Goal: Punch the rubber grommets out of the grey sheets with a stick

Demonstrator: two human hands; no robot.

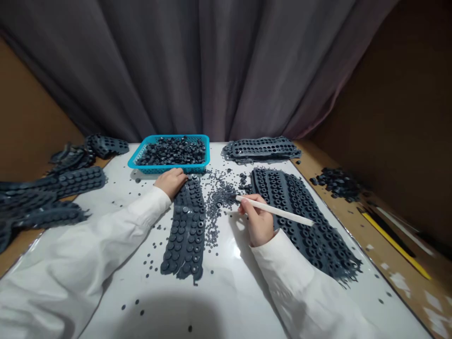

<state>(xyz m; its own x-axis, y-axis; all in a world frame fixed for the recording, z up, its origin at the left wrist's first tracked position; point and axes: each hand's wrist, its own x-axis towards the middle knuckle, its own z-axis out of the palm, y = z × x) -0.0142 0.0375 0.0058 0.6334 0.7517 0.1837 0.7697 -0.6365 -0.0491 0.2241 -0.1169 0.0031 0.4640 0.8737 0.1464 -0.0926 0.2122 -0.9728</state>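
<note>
A dark grey rubber sheet (183, 230) with rows of round molded caps lies lengthwise on the white board. My left hand (171, 182) is closed at its far left edge, fingers bent and fingertips partly hidden. Between the thumb and fingers of my right hand (257, 217) is a slim white pen-like stick (282, 213) with a dark tip. That tip points left, over a scattered heap of tiny dark discs (221, 195) just right of the sheet. Whether it touches the discs I cannot tell.
Behind my left hand stands a blue basket (132, 161) of small black parts. Perforated rubber sheets lie at right (300, 212) and back right (263, 148); more molded strips (77, 181) are at left. A black parts pile (337, 182) and yellow-handled tool (395, 242) sit far right.
</note>
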